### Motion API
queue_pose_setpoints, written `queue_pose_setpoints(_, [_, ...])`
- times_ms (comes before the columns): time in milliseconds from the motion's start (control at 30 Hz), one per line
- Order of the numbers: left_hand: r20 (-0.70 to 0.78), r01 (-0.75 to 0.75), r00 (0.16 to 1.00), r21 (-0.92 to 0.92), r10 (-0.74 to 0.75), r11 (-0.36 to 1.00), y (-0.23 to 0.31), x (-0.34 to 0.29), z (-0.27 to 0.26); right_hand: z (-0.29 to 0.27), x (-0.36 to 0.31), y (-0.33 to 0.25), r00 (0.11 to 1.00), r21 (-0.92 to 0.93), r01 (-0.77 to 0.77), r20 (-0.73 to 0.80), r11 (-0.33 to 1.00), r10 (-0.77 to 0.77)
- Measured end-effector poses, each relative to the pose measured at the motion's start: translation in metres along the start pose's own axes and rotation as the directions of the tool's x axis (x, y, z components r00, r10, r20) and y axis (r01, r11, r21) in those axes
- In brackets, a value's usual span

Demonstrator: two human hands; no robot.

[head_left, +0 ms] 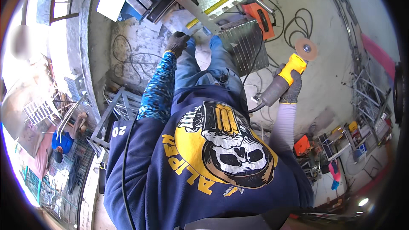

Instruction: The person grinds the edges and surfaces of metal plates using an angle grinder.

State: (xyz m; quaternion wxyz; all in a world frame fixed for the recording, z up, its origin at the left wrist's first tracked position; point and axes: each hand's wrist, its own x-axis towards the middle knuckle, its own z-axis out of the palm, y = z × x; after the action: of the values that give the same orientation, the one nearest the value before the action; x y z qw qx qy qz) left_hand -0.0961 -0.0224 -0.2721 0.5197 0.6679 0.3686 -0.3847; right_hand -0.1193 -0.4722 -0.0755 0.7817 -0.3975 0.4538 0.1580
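Observation:
An angle grinder (275, 90) with a yellow head and dark grey body is in my right hand (293, 86), whose dark glove wraps round it. Its reddish-brown disc (300, 46) points up and away from me, apart from any workpiece. The grinder's cord runs back toward my side. My left hand (177, 44), in a dark glove below a blue patterned sleeve, is closed near the front edge of the metal work surface (174, 22). What its fingers hold, if anything, is hidden.
Ahead lie metal bars and a yellow measuring strip (221, 4). A grey ribbed panel (247, 46) stands beside my legs, with an orange case (259, 20) beyond it. Black cables (307, 27) loop on the floor. Grey metal frames (111, 117) stand at left; farther out is another person (64, 141).

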Motion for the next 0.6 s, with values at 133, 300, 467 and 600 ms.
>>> queue_pose_setpoints(133, [0.366, -0.168, 0.923, 0.116, 0.115, 0.979, 0.014, -0.011, -0.028, 0.003, -0.018, 0.027, 0.978, 0.134, 0.192, 0.056, 0.972, -0.201])
queue_pose_setpoints(300, [0.654, -0.6, 0.715, 0.393, 0.246, 0.697, -0.028, -0.012, -0.014, -0.01, -0.059, 0.06, 0.948, 0.229, 0.312, -0.004, 0.922, -0.319])
queue_pose_setpoints(467, [0.385, -0.333, 0.919, 0.648, 0.083, 0.685, -0.087, 0.01, 0.038, -0.058, -0.1, 0.116, 0.949, 0.199, 0.316, -0.047, 0.928, -0.313])
queue_pose_setpoints(600, [0.36, -0.254, 0.933, 0.658, -0.001, 0.709, -0.147, 0.065, 0.068, -0.103, -0.125, 0.179, 0.974, 0.188, 0.217, -0.113, 0.958, -0.199])
